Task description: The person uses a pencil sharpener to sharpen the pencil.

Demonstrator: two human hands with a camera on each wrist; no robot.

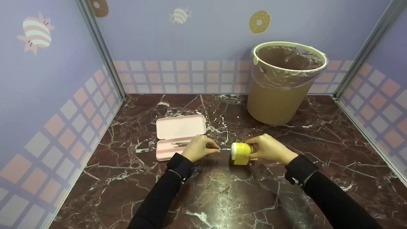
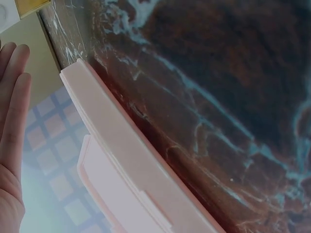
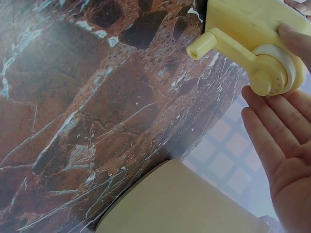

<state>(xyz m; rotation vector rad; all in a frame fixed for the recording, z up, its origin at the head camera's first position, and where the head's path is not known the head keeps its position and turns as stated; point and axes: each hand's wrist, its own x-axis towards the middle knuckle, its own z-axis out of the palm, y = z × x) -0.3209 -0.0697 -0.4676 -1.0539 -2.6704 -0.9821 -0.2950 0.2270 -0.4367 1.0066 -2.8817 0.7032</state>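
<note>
A yellow crank pencil sharpener [image 1: 241, 154] with a white front stands on the marble-patterned table. My right hand [image 1: 270, 148] grips its crank side, thumb and fingers on either side of the hub. Its crank arm [image 3: 233, 50] and knob stick out in the right wrist view. From the left, my left hand [image 1: 199, 148] pinches a thin pencil [image 1: 225, 149] that points level into the sharpener's front. The pencil's far end is hidden there. Beside my left hand lies an open pink pencil case [image 1: 181, 127] holding several pencils [image 1: 178, 145], partly covered by the hand.
A tall beige bin [image 1: 276, 101] with a clear plastic liner stands at the back right, near the wall. Small pale crumbs [image 1: 222, 122] lie scattered on the table behind the sharpener. Patterned walls [image 1: 197, 38] close off the back and both sides.
</note>
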